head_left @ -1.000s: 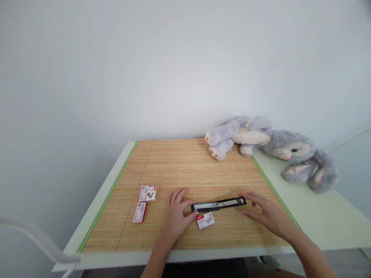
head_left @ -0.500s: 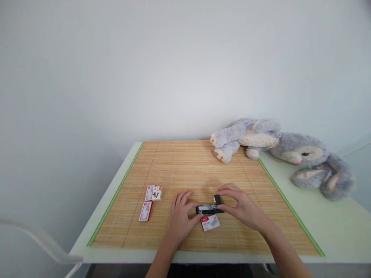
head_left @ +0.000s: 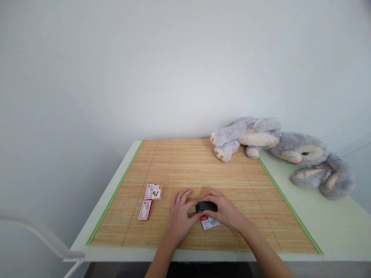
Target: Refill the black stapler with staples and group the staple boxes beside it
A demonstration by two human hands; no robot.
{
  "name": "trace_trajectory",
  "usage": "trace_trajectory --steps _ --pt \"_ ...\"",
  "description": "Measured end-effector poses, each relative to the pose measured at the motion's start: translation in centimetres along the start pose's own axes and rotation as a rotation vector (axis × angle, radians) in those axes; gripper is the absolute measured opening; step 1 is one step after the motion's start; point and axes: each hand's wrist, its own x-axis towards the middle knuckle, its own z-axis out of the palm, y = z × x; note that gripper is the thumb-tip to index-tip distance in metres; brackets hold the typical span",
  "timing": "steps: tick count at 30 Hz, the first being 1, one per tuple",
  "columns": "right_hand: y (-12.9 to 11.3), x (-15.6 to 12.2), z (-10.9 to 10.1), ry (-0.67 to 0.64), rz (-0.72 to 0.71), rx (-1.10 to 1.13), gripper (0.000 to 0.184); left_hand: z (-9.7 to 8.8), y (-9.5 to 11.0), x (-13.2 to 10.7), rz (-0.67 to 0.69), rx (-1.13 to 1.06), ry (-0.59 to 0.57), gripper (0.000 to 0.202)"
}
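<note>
A black stapler (head_left: pixel 205 206) lies folded shut on the bamboo mat (head_left: pixel 197 170) near the front middle. My left hand (head_left: pixel 180 218) rests beside its left end, thumb against it and fingers spread on the mat. My right hand (head_left: pixel 226 210) lies over the stapler's top and right end, fingers curled down on it. A small red and white staple box (head_left: pixel 209 222) peeks out just in front of the stapler, partly under my right hand.
Two more staple boxes lie to the left: an opened one (head_left: pixel 154 191) and a shut one (head_left: pixel 145 209). A grey plush rabbit (head_left: pixel 278 148) lies along the table's back right. The pale table (head_left: pixel 324 220) ends at a white wall.
The stapler lay unfolded in a long strip a second ago. My right hand swung its free arm over to the left and pressed it shut. My left hand stayed at the left end.
</note>
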Motion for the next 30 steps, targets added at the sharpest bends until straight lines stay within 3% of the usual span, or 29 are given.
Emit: trace_trajectory --steps 7,10,12,15,19,22,26,28,30 --pt "4.0 -4.0 -1.4 0.164 0.107 -0.013 0.023 -0.9 0.3 -1.6 -0.029 -0.034 0.023 0.043" --pt "5.5 -5.7 -1.0 0.29 0.168 -0.02 0.027 -1.0 1.3 -2.9 -0.022 -0.044 -0.039 0.048" --pt "6.1 -6.3 -0.3 0.356 0.192 -0.022 0.028 -0.7 2.5 -3.3 0.006 -0.046 -0.111 0.063" --pt "6.6 -6.6 0.5 0.415 0.209 -0.028 0.028 0.2 4.3 -3.0 0.034 -0.034 -0.188 0.08" --pt "7.0 -6.3 0.9 0.441 0.216 -0.035 0.03 0.8 5.5 -1.5 0.053 -0.004 -0.231 0.075" --pt "6.8 -6.3 0.9 0.441 0.227 -0.041 0.03 0.6 5.3 -0.7 -0.001 0.028 -0.205 0.055" --pt "6.1 -6.6 0.9 0.42 0.262 -0.043 0.03 -0.3 3.8 -0.5 -0.208 0.09 -0.082 0.03" --pt "5.8 -6.6 0.8 0.404 0.283 -0.034 0.031 -1.1 2.9 -0.8 -0.258 0.09 -0.076 0.035" --pt "5.7 -6.7 0.6 0.379 0.301 -0.018 0.033 -2.0 2.0 -1.1 -0.242 0.063 -0.128 0.057"
